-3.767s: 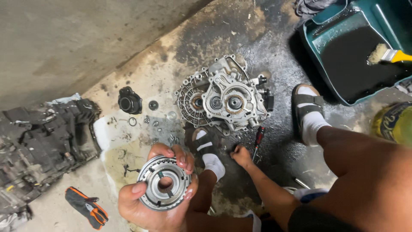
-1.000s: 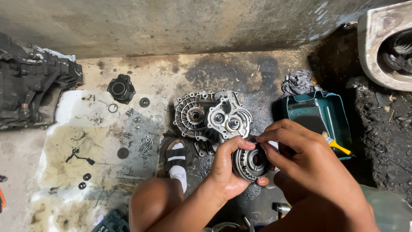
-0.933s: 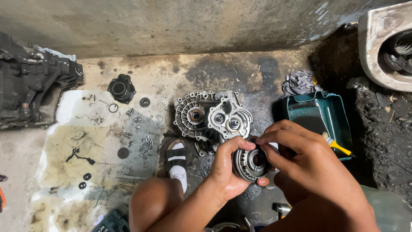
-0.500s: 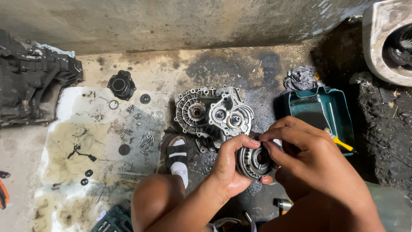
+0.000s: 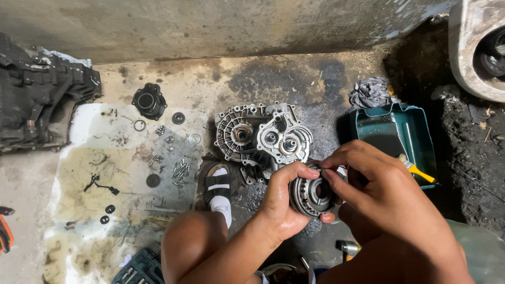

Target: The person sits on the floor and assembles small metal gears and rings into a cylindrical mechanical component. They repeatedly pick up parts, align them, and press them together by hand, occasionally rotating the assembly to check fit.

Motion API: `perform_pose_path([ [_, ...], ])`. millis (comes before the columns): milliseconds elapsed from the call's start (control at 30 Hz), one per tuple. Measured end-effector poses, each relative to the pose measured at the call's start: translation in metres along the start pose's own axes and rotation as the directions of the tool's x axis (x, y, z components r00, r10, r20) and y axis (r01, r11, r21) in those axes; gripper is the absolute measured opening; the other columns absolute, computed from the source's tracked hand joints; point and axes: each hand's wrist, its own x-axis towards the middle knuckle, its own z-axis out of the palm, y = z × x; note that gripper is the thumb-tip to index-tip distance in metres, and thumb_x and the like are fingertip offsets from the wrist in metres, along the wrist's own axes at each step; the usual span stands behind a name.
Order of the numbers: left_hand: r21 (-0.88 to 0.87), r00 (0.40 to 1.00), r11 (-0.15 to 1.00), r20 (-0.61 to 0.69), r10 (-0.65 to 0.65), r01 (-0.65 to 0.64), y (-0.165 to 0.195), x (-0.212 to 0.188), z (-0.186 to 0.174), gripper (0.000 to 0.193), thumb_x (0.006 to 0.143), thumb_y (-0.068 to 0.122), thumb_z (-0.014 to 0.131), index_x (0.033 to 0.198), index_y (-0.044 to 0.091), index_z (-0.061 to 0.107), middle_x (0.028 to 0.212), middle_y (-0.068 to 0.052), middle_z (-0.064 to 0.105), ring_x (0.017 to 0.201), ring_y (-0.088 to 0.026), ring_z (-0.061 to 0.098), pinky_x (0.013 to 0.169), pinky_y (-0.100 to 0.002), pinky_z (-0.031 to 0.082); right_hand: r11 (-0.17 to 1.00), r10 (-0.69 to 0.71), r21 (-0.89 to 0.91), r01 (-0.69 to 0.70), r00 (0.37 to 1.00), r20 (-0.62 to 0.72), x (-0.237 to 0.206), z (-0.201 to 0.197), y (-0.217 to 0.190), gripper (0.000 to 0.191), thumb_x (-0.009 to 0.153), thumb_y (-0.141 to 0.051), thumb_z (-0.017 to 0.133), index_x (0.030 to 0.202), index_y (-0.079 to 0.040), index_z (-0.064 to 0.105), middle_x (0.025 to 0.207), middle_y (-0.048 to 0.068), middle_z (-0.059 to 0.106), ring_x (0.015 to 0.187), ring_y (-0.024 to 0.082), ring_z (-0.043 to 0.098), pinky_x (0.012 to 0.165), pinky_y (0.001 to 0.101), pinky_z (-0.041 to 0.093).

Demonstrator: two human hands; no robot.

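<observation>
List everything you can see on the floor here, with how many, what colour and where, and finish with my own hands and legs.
round geared metal part: one, grey steel, held in both hands
gearbox housing: one, silver-grey, floor centre
black round cap: one, upper left of the sheet
stained sheet: one, whitish, oily, floor left
bolts: small pile, silver, right edge of the sheet
rings and washers: several, silver and dark, scattered on the sheet
black casing: one, far left
teal tray: one, right of the housing, brush with yellow handle inside
grey rag: one, above the tray
socket set case: one, dark teal, bottom edge
sandalled foot: one, white sock, beside the housing
left hand: grips the part's left side
right hand: fingers on the part's front
</observation>
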Motion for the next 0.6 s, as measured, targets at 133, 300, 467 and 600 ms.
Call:
perform_pose_path([
  [133,-0.015,1.000,1.000,0.009,-0.015,0.015,-0.002,0.002,-0.003,0.028,0.086,0.028,0.057,0.099,0.004,0.064,0.087,-0.009,0.065,0.081,-0.024,0.063,0.057,-0.038,0.046,1.000,0.013,-0.004,-0.013,0.999,0.040,0.002,-0.002,0.001,0.014,0.083,-0.012,0.074,0.093,-0.002,0.074,0.091,0.007,0.075,0.080,0.020,0.071,0.065,0.0316,0.057],
  [300,0.001,0.998,0.999,0.037,-0.042,0.042,-0.005,0.003,-0.008,0.029,0.088,0.028,0.055,0.101,0.003,0.062,0.089,-0.013,0.065,0.084,-0.027,0.065,0.057,-0.038,0.047,0.991,0.131,-0.021,-0.129,0.984,0.120,0.003,-0.005,0.010,0.019,0.082,-0.012,0.075,0.099,-0.004,0.076,0.088,0.005,0.077,0.079,0.017,0.073,0.066,0.0308,0.059],
  [467,0.006,0.995,0.998,0.074,-0.066,0.066,-0.006,0.001,-0.011,0.032,0.089,0.030,0.053,0.105,0.003,0.061,0.091,-0.017,0.065,0.086,-0.027,0.064,0.060,-0.037,0.047,0.965,0.108,0.216,-0.149,0.976,0.188,0.003,-0.007,0.020,0.016,0.090,-0.004,0.070,0.102,-0.001,0.080,0.102,0.004,0.075,0.081,0.016,0.075,0.070,0.0294,0.060],
  [600,-0.017,0.995,0.998,0.080,-0.060,0.061,-0.007,0.002,-0.009,0.031,0.089,0.031,0.053,0.104,0.004,0.060,0.090,-0.017,0.065,0.085,-0.026,0.064,0.059,-0.037,0.046,0.969,0.192,0.124,-0.215,0.966,0.172,0.005,-0.007,0.019,0.022,0.082,-0.004,0.069,0.102,-0.003,0.079,0.093,0.004,0.074,0.079,0.015,0.076,0.069,0.0292,0.059],
])
